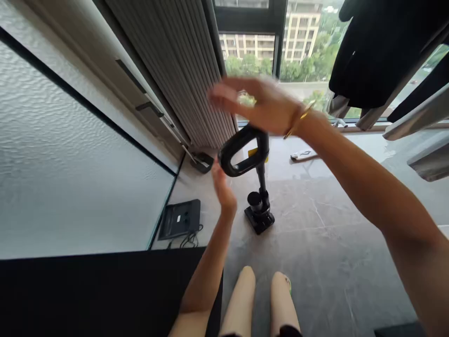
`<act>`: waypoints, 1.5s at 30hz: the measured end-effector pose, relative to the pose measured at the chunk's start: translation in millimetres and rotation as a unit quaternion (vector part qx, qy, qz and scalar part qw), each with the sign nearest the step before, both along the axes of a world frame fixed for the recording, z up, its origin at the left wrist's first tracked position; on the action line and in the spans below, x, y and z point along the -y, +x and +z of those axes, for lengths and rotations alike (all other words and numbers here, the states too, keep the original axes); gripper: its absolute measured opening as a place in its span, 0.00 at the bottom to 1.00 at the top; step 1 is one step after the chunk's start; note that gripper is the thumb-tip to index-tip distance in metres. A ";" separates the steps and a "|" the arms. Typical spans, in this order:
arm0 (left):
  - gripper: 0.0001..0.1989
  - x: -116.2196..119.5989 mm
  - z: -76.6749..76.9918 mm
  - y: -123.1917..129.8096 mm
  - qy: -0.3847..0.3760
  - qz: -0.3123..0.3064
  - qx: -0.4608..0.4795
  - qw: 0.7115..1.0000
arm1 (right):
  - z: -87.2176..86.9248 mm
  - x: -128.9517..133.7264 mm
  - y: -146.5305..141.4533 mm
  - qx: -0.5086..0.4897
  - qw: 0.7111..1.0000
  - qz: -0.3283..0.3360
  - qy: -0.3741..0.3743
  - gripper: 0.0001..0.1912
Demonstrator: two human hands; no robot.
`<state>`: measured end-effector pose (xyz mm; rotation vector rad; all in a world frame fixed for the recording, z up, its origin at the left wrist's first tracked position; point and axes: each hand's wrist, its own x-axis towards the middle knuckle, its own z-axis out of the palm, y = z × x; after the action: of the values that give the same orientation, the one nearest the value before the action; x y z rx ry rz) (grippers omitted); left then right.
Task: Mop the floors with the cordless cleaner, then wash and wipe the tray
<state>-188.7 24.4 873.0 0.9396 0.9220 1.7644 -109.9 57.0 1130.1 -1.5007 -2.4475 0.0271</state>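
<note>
A black upright floor cleaner (pixel 259 206) stands on the grey tiles in front of me, with a looped handle (pixel 240 171) at its top and a small yellow part below it. My left hand (pixel 223 189) is at the left side of the loop, fingers stretched upward and not wrapped round it; whether it touches the loop I cannot tell. Just above the handle, my right hand (pixel 256 100) is blurred by motion, its fingers extended to the left and thumb apart. A gold bracelet (pixel 298 120) circles that wrist. Nothing shows in either palm.
A black charging base (pixel 180 219) with a loose cable (pixel 190 239) lies by the frosted glass panel (pixel 87 164). Behind it is a dark flat mop head (pixel 202 162). Dark clothes (pixel 368 61) hang at the right before the window. A white flat object (pixel 303 155) lies on the floor.
</note>
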 end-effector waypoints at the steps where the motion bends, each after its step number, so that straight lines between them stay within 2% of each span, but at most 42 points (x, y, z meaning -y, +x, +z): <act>1: 0.26 3.6 15.8 0.1 -0.037 -0.016 -0.005 0.999 | 2.7 -1.0 -13.7 0.111 0.990 0.015 -0.092 0.31; 2: 0.26 9.8 27.7 -0.6 -0.078 -0.032 -0.012 0.996 | 1.5 -4.0 -23.4 0.212 0.965 0.038 -0.147 0.31; 4: 0.26 29.9 42.0 -5.3 -0.155 -0.062 -0.022 0.986 | -6.5 -15.1 -31.5 0.339 0.924 0.054 -0.168 0.32; 7: 0.29 72.0 47.2 -16.2 -0.252 -0.095 -0.035 0.962 | -13.4 -41.8 -23.3 0.367 0.913 0.023 -0.178 0.34; 10: 0.28 108.9 43.0 -17.5 -0.340 -0.124 -0.051 0.931 | -6.3 -67.6 -8.5 0.372 0.890 -0.015 -0.264 0.35; 12: 0.26 122.2 41.6 -9.2 -0.380 -0.136 -0.055 0.913 | -0.7 -77.2 -0.8 0.376 0.878 -0.015 -0.297 0.34; 14: 0.24 126.5 44.3 3.8 -0.395 -0.133 -0.063 0.907 | 1.9 -81.1 5.2 0.370 0.881 0.005 -0.294 0.33; 16: 0.23 125.9 50.1 17.5 -0.384 -0.115 -0.080 0.912 | 1.6 -83.3 10.7 0.362 0.887 0.031 -0.284 0.34; 19: 0.22 126.0 60.0 35.7 -0.364 -0.067 -0.103 0.923 | -1.6 -90.4 16.7 0.345 0.895 0.058 -0.277 0.35; 23: 0.20 132.3 74.1 61.7 -0.381 0.002 -0.081 0.921 | -6.7 -99.4 12.7 0.333 0.898 0.082 -0.274 0.36; 26: 0.18 132.9 86.9 82.9 -0.376 -0.011 -0.059 0.925 | -7.2 -95.1 8.4 0.329 0.896 0.111 -0.277 0.35; 29: 0.17 126.4 96.6 100.0 -0.354 -0.049 -0.053 0.932 | -1.6 -90.6 22.1 0.309 0.898 0.135 -0.282 0.37; 31: 0.16 119.1 99.6 108.3 -0.343 -0.066 -0.056 0.935 | 5.6 -93.8 48.9 0.304 0.901 0.118 -0.286 0.39; 33: 0.15 110.8 100.3 114.8 -0.344 -0.080 -0.062 0.933 | 14.9 -102.4 92.8 0.311 0.899 0.077 -0.299 0.38; 36: 0.14 98.9 99.0 123.4 -0.350 -0.111 -0.065 0.928 | 30.1 -117.0 188.7 0.335 0.879 -0.014 -0.338 0.36; 39: 0.13 91.8 93.8 134.5 -0.342 -0.137 -0.059 0.928 | 42.0 -114.3 304.2 0.344 0.836 -0.101 -0.416 0.36; 41: 0.13 90.8 86.7 144.8 -0.343 -0.152 -0.061 0.925 | 45.3 -94.2 374.8 0.333 0.797 -0.129 -0.486 0.34; 42: 0.13 91.4 82.1 150.8 -0.346 -0.161 -0.059 0.922 | 45.3 -78.6 404.0 0.341 0.759 -0.140 -0.536 0.33; 43: 0.13 92.5 77.2 157.3 -0.350 -0.171 -0.056 0.919 | 44.3 -60.4 428.2 0.346 0.736 -0.131 -0.567 0.32; 45: 0.13 95.8 67.1 171.4 -0.359 -0.187 -0.042 0.913 | 40.6 -20.8 460.7 0.358 0.726 -0.097 -0.579 0.28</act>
<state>-17.3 -71.4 940.1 0.6427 1.2307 0.9409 350.7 77.8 1170.6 -2.6193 -2.9450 1.4459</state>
